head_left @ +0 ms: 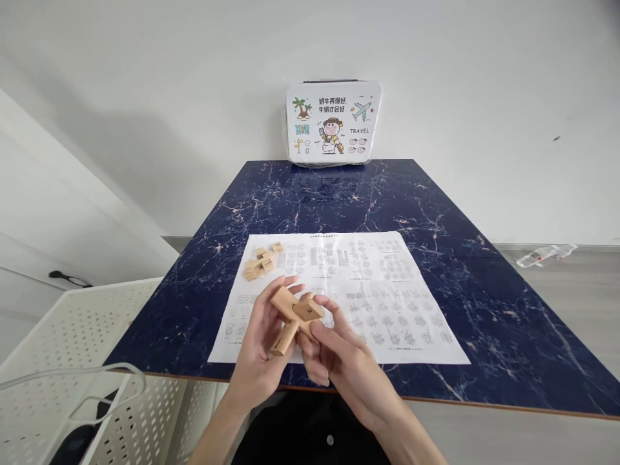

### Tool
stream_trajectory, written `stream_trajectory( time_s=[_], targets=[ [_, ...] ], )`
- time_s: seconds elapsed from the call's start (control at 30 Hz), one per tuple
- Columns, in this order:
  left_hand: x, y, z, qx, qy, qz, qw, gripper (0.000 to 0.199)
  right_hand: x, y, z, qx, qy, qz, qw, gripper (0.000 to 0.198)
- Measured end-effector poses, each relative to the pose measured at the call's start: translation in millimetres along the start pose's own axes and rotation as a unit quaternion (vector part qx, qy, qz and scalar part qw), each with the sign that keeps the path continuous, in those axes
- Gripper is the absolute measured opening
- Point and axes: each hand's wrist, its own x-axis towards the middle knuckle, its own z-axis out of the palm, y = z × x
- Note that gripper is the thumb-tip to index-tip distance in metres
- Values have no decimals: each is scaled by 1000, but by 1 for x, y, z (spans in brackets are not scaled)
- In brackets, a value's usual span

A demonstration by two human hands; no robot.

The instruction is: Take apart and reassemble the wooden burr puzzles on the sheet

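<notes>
Between my two hands, above the front part of a printed sheet, are several interlocked wooden puzzle pieces (307, 311); one piece shows a printed mark on its face. My left hand (261, 352) wraps round the assembly from the left, with a rounded bar jutting out toward me near its palm. On the other side my right hand (346, 355) grips it, thumb on the front of the joined pieces. More wooden pieces (259, 266) lie in a loose group on the upper left of the instruction sheet (426, 284), which carries rows of small diagrams.
The sheet lies on a dark blue marbled table (387, 200). A white case (334, 123) with cartoon prints stands at the back against the wall. At left is a white perforated rack (97, 323) with a pale cable (130, 368). Clear plastic packaging (545, 255) lies on the floor at right.
</notes>
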Motion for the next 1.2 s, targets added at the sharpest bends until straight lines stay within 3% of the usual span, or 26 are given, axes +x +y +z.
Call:
stream_trajectory(
  time_s=[0.3, 0.47, 0.77, 1.0, 1.2],
  targets=[
    [-2, -1, -12, -30, -107, 36, 993, 92, -2, 0, -13, -66, -40, -16, 997, 19],
    [-2, -5, -17, -27, -145, -2, 989, 103, -8, -2, -23, -74, -52, -14, 996, 19],
    [-4, 1, -12, 26, -146, 11, 989, 109, -10, 4, -25, -69, -46, -9, 997, 23],
    [-4, 2, -5, 5, -117, 37, 992, 116, -11, 1, -21, -90, -28, 5, 996, 27],
    [0, 1, -4, -13, -113, 65, 991, 117, -15, -7, -20, -73, -61, 25, 995, 30]
  ],
)
